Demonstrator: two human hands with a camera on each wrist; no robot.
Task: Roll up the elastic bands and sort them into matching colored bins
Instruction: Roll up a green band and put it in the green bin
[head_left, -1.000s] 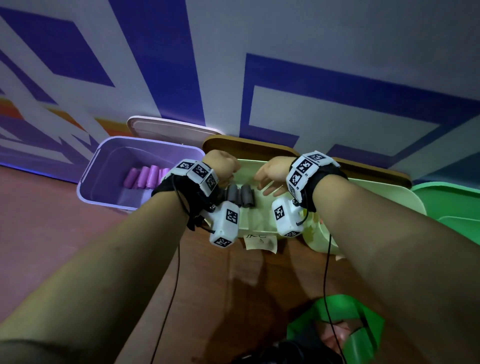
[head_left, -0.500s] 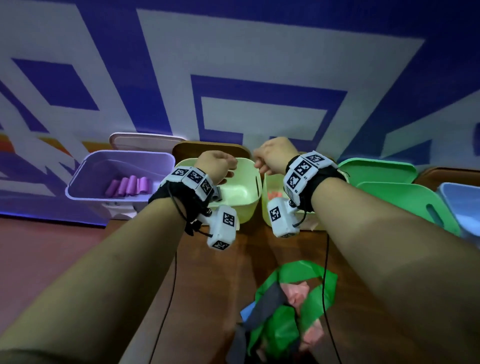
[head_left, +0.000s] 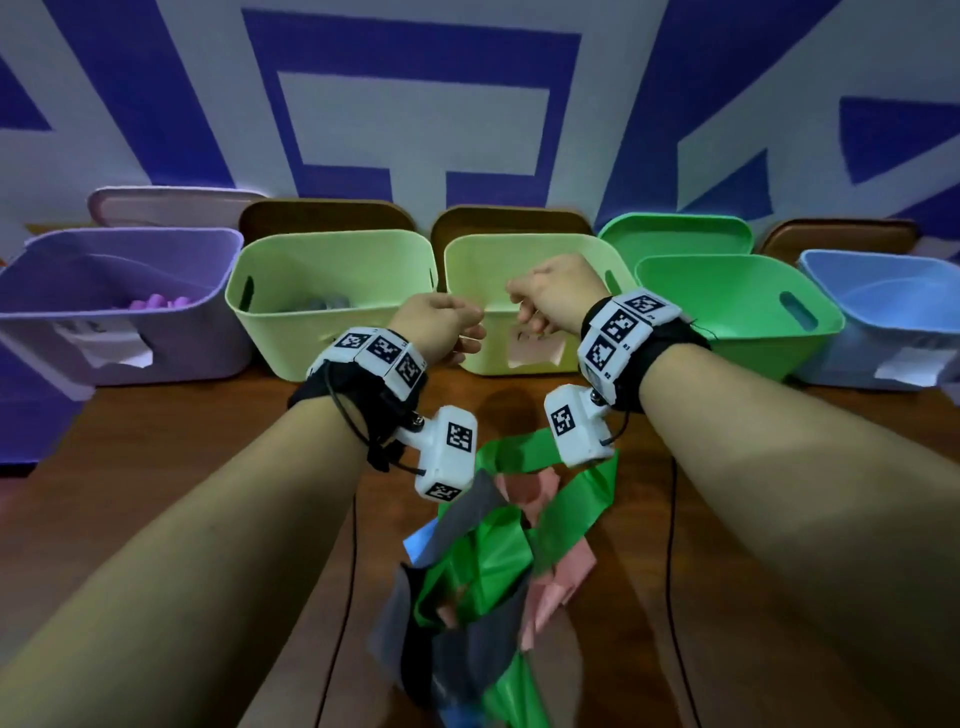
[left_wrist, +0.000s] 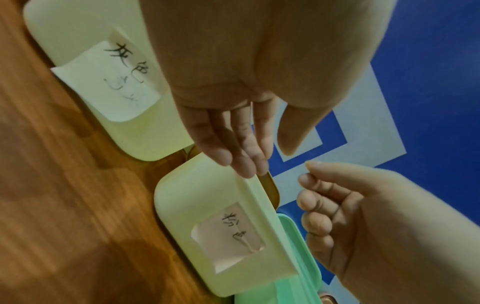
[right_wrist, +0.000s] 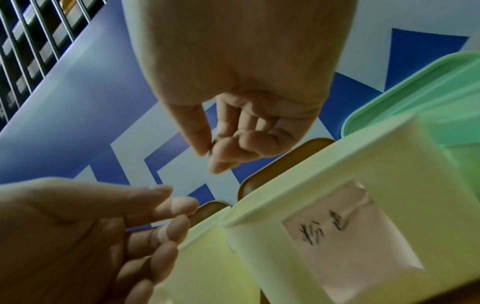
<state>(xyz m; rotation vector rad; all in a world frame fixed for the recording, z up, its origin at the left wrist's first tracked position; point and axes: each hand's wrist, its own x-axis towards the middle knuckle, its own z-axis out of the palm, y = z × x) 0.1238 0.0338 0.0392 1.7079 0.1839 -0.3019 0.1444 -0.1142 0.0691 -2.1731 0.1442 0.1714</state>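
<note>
Worktop (head_left: 171, 452) brown, 5 bins behind | band pile (head_left: 483, 561) just nearer than pale green bin (head_left: 332, 291), grey rolls (head_left: 327, 303) inside | left hand (head_left: 439, 327), right hand (head_left: 556, 291) loosely curled, holding nothing

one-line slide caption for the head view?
Both empty hands, left hand and right hand, raised before a row of coloured bins, tangled bands waiting on the table.
</note>
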